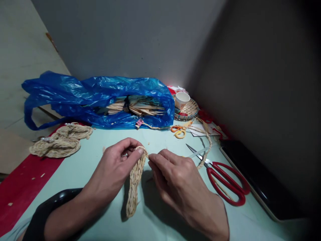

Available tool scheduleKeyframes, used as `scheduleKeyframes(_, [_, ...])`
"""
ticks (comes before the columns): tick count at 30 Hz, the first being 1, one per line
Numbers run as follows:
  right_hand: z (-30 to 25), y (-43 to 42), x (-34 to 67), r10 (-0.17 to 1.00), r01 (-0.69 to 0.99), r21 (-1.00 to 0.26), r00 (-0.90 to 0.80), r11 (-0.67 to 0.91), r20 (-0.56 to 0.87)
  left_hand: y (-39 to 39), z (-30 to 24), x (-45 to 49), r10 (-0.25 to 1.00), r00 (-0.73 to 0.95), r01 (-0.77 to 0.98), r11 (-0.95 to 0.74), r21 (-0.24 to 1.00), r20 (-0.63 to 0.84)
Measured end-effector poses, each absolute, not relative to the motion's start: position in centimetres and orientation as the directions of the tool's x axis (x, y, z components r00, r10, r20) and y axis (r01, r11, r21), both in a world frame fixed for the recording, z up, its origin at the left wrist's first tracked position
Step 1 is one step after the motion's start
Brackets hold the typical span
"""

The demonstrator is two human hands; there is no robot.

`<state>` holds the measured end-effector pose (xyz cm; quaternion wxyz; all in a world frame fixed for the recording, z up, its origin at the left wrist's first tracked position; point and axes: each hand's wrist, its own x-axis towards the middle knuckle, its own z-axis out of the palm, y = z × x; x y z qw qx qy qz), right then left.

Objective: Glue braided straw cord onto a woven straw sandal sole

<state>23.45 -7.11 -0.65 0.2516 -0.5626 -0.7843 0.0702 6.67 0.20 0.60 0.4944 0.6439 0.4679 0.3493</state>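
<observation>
A braided straw piece (135, 185), long and narrow, hangs down over the pale green table. Its upper end is pinched between the thumb and fingers of my left hand (122, 159). My right hand (179, 180) is closed just to the right of that end, its fingertips at a straw strand that comes off the piece. The part of the strand inside my right fingers is hidden. Red-handled scissors (225, 184) lie half spread to the right of my right hand, near a loose straw cord (207, 147).
A blue plastic bag (75, 97) holding dry straw strips (145, 106) lies at the back. Two woven straw pieces (56, 147) rest at left. Small orange-yellow scissors (179, 131), a basket (188, 110) with a white cup (182, 99), and a dark flat device (260, 180) are right.
</observation>
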Motion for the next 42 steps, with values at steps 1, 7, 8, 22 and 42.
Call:
scheduleKeyframes(1, [-0.6,-7.1,23.5,0.922,0.845,-0.407,-0.232,0.348,0.309,0.2,0.6,6.6,0.950,0.312,0.257,-0.085,0.963,0.001])
scheduleKeyframes(7, [-0.4,-7.3,23.6,0.916,0.841,-0.407,-0.231,0.358,0.328,0.3,0.1,6.5,0.961,0.276,0.218,-0.048,0.975,-0.014])
scheduleKeyframes(8, [-0.4,-7.4,23.5,0.909,0.846,-0.385,-0.243,0.369,0.339,0.3,0.1,6.6,0.961,0.275,0.214,-0.027,0.976,-0.034])
scheduleKeyframes(22, [-0.2,-7.9,22.9,0.925,0.853,-0.369,-0.295,0.368,0.241,-0.1,-0.6,6.8,0.970,0.209,0.132,0.099,0.986,-0.126])
scheduleKeyframes(42, [-0.5,-8.1,21.6,0.982,0.797,-0.580,-0.188,0.167,0.024,0.0,-1.2,6.7,0.984,0.154,0.063,0.085,0.994,-0.094])
